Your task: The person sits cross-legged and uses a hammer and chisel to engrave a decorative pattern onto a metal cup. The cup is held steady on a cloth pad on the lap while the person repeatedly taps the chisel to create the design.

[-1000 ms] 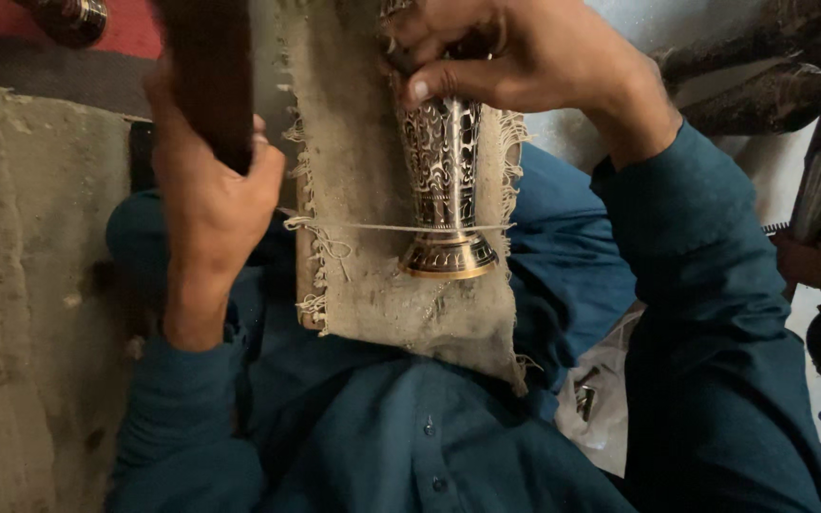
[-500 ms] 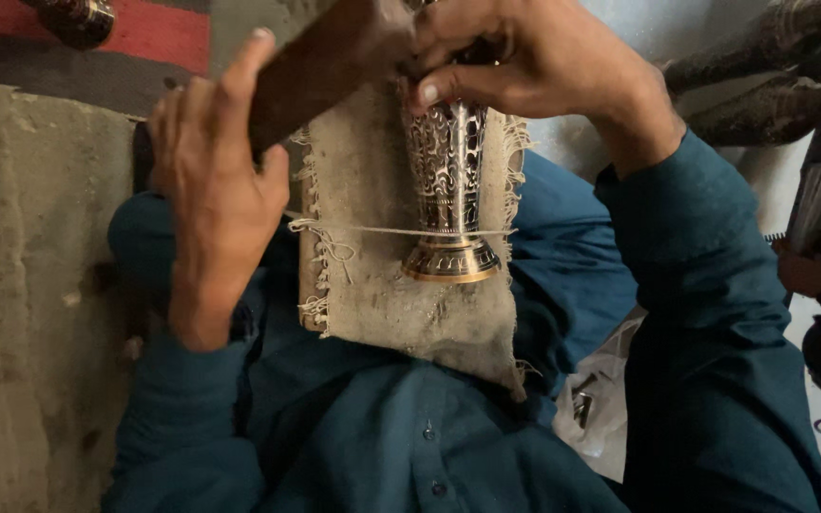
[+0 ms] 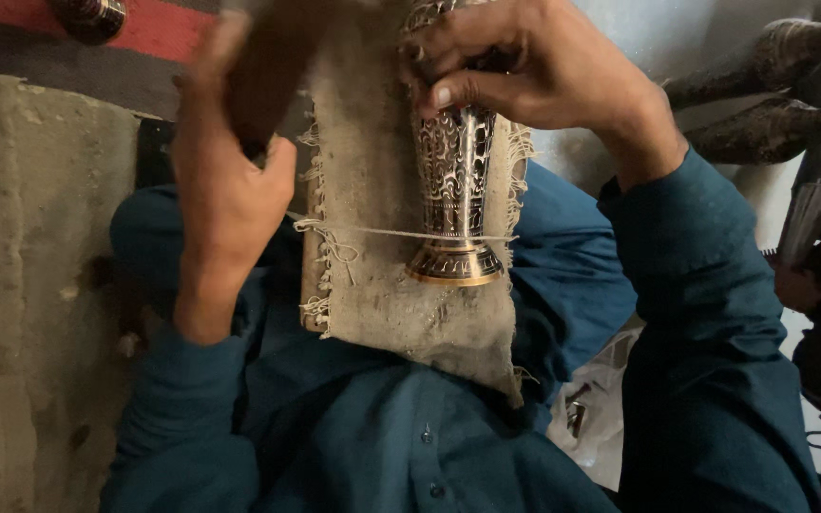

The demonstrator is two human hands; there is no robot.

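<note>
An engraved metal vase (image 3: 453, 190), silver with dark cut patterns and a brass-coloured flared foot, lies on a frayed burlap pad (image 3: 382, 266) that rests on the person's lap, foot end pointing toward the body. A thin string (image 3: 401, 232) runs across the pad and over the vase just above its foot. The right hand (image 3: 534, 71) is clenched around the upper part of the vase, thumb pressed on its side, pinning it against the pad. The left hand (image 3: 225, 195) is closed around a dark wooden block or mallet (image 3: 263, 81), raised and blurred beside the pad's left edge.

To do this well, it seems best to keep the vase pinned flat on the burlap so it cannot roll, keep the right fingers away from where the wood lands, and use light, even blows so the pattern is not dented.

The person wears a teal shirt (image 3: 410, 427). Other dark ornate metal pieces (image 3: 762, 95) lie at upper right, well apart, and a worn woven mat (image 3: 30, 285) covers the left.
</note>
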